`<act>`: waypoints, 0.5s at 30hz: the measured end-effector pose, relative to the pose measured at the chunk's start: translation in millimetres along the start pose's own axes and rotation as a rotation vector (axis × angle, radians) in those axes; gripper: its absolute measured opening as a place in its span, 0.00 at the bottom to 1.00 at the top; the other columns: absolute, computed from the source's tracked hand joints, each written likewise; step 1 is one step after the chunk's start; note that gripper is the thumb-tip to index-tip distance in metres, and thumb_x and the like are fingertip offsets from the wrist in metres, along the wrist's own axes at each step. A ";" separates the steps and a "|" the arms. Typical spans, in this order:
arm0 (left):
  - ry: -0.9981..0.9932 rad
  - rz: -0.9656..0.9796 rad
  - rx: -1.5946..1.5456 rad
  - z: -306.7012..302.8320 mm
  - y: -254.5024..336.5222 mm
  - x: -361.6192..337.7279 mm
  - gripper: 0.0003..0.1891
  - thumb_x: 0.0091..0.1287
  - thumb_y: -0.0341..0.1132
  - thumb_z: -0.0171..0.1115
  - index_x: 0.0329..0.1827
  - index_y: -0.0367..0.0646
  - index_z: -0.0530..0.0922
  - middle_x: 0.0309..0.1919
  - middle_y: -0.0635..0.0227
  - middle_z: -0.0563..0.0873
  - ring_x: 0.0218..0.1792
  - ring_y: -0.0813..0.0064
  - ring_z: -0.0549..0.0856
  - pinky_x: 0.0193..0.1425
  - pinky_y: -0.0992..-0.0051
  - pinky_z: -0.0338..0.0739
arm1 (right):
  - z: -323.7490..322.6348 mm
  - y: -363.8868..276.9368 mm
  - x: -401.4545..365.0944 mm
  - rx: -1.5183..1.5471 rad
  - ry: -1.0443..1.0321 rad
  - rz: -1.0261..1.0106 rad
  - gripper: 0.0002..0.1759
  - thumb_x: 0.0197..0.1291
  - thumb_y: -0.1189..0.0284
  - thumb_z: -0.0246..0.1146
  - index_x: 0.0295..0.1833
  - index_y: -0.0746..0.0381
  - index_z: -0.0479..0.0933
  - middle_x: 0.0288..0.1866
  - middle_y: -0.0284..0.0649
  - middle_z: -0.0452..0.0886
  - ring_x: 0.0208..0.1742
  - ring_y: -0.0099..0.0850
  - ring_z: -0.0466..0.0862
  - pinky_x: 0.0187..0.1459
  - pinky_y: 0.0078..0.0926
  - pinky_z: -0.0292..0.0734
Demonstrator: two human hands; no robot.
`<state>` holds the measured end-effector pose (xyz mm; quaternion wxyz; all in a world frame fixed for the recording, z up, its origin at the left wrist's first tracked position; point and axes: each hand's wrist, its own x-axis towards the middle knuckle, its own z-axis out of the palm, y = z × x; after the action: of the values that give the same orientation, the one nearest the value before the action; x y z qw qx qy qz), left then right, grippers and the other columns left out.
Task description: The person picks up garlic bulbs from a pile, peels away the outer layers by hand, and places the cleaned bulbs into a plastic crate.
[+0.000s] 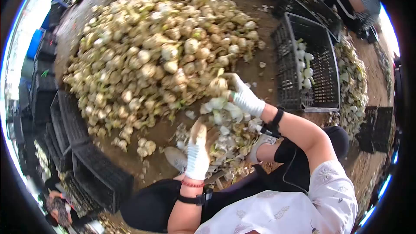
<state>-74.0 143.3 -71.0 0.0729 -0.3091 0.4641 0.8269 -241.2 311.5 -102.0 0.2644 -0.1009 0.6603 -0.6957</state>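
My right hand (245, 98), in a white glove, has its fingers closed round a garlic bulb (218, 86) at the near edge of a large garlic heap (147, 56). Something small and dark green shows at its fingers, too small to name. Lower and to the left, my left hand (198, 154), also gloved, is raised with its fingers stretched out and nothing visible in it. Under and between the hands lie white garlic peelings (225, 141) on the ground, near my shoes.
To the right stands a black plastic crate (308, 99) with several peeled white garlic bulbs (304, 63) inside. More black crates (102, 175) are at the left. Another person (362, 4) sits at the upper right; peelings (352, 82) are piled beyond the crate.
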 end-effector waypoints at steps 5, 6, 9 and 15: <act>-0.119 0.145 -0.242 -11.8 20.7 -21.0 0.24 0.75 0.43 0.62 0.69 0.43 0.71 0.62 0.68 0.79 0.61 0.74 0.78 0.67 0.69 0.74 | 84.3 -56.3 -58.8 -0.464 -0.230 -0.316 0.28 0.63 0.75 0.65 0.68 0.63 0.69 0.59 0.41 0.78 0.62 0.32 0.78 0.64 0.31 0.72; -0.043 0.230 -0.160 -13.1 25.0 -28.6 0.23 0.73 0.39 0.64 0.68 0.43 0.71 0.59 0.69 0.79 0.60 0.75 0.78 0.66 0.70 0.74 | 87.8 -62.9 -65.2 -0.265 -0.248 -0.096 0.25 0.65 0.74 0.64 0.68 0.63 0.70 0.58 0.39 0.79 0.61 0.30 0.78 0.64 0.30 0.72; 0.065 0.366 -0.076 -12.4 34.7 -49.5 0.25 0.68 0.29 0.69 0.67 0.40 0.71 0.55 0.67 0.80 0.57 0.75 0.79 0.65 0.71 0.75 | 97.6 -87.1 -81.1 0.046 -0.170 0.068 0.30 0.71 0.57 0.63 0.70 0.66 0.70 0.63 0.38 0.78 0.63 0.25 0.77 0.65 0.27 0.71; 0.264 0.968 0.683 -28.8 25.0 -60.0 0.38 0.56 0.25 0.78 0.69 0.41 0.66 0.58 0.61 0.78 0.56 0.69 0.80 0.63 0.70 0.77 | 136.9 -86.5 -93.6 0.086 -0.120 0.047 0.32 0.69 0.50 0.64 0.65 0.65 0.74 0.48 0.30 0.81 0.47 0.17 0.76 0.48 0.19 0.74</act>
<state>-23.5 115.9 -29.2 -0.2745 -0.1222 0.7961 0.5253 -115.9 238.9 16.3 0.3237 -0.1153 0.6148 -0.7098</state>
